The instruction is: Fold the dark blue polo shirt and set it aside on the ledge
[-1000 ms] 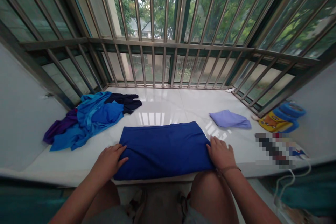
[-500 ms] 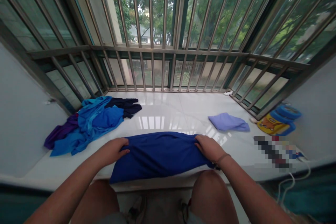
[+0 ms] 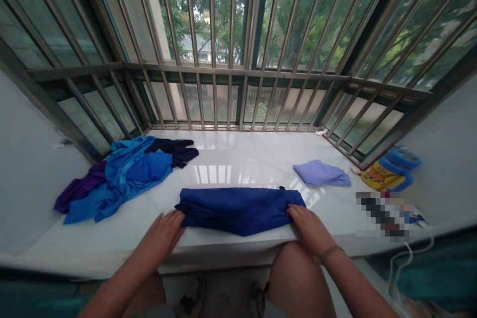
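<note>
A dark blue garment (image 3: pixel 238 211), folded into a long strip, lies across the front of the white sill. At its left end my left hand (image 3: pixel 166 231) has its fingers closed on the cloth edge, the fingertips partly tucked out of sight. My right hand (image 3: pixel 309 228) pinches the lower right end, thumb and fingers on the fabric. Beyond it, to the right, rests a folded lavender cloth (image 3: pixel 322 173). On the left sits a loose heap of clothes with bright blue (image 3: pixel 130 174), purple (image 3: pixel 80 186) and navy (image 3: pixel 175 149) pieces.
Metal window bars (image 3: pixel 238 72) enclose the white sill (image 3: pixel 238 144) at the back and sides. Against the right wall stands a blue and yellow container (image 3: pixel 389 169). Near it are a blurred-out patch and a white cable (image 3: pixel 393 271). My knees are at the front edge.
The garment's lower part has been folded up, so the strip is narrower and lies on the sill. My left hand has moved down, and my right hand slightly right and down.
</note>
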The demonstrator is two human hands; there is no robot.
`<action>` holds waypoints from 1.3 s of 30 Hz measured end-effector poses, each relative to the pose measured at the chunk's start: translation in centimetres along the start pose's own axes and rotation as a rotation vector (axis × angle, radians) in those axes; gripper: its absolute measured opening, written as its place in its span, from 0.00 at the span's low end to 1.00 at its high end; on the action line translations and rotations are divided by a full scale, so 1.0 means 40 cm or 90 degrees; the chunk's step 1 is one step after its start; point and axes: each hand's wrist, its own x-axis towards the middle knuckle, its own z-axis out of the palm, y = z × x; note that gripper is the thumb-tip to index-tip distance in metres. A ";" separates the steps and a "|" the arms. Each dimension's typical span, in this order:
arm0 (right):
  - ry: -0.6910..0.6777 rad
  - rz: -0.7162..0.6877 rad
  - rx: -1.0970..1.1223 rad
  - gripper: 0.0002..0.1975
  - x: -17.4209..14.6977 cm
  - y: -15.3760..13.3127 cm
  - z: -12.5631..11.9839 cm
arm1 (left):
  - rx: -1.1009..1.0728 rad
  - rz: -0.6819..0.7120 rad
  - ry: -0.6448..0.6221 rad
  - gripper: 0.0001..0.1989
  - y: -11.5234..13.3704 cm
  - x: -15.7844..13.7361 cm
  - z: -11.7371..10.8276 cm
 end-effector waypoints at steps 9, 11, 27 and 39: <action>0.103 0.094 0.066 0.19 0.037 -0.002 0.030 | -0.134 -0.036 0.118 0.24 0.009 0.034 -0.033; 0.131 0.106 0.068 0.21 0.092 -0.007 0.033 | -0.125 -0.012 0.129 0.28 0.002 0.081 -0.040; 0.197 0.251 0.388 0.24 0.134 0.099 0.057 | -0.311 0.051 0.031 0.16 -0.055 0.160 -0.028; 0.128 0.359 0.213 0.19 0.148 0.078 0.040 | -0.620 -0.312 -0.015 0.26 -0.034 0.199 -0.067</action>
